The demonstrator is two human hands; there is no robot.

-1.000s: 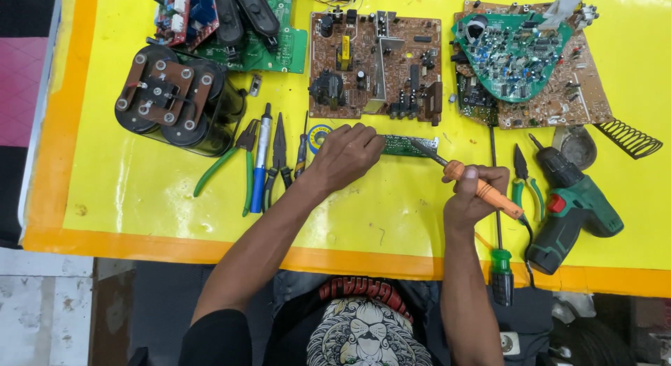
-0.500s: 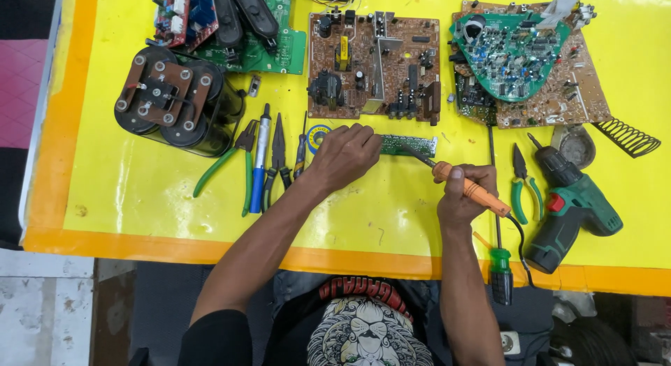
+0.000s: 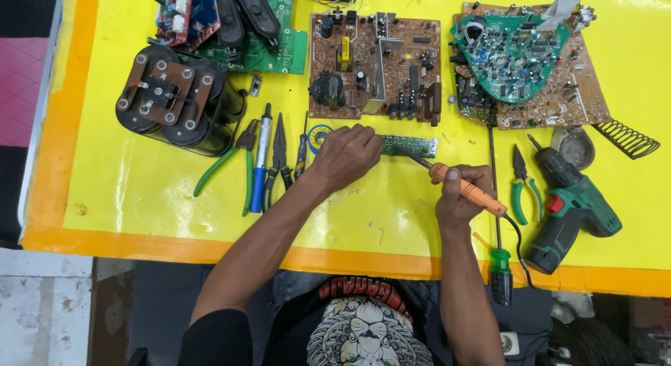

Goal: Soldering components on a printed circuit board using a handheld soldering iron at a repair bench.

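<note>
Left hand [image 3: 347, 156], fingers pressed flat, pins narrow green circuit board [image 3: 409, 145] extending toward 3 o'clock. Right hand [image 3: 461, 196] grips orange soldering iron [image 3: 458, 184]; tip has stayed at the board's middle.

Counter [image 3: 140, 198] is showing bright yellow with an orange border. Soldering iron [image 3: 467, 190] is showing an orange handle, just right of the small green strip board [image 3: 409, 144]. Above that strip board, a brown circuit board [image 3: 375, 66] is sitting. Far right of it, a green-and-black drill [image 3: 570, 212] with a red switch. Left of it, green-handled pliers [image 3: 227, 163] and a blue-and-silver pen-shaped tool [image 3: 261, 160].
</note>
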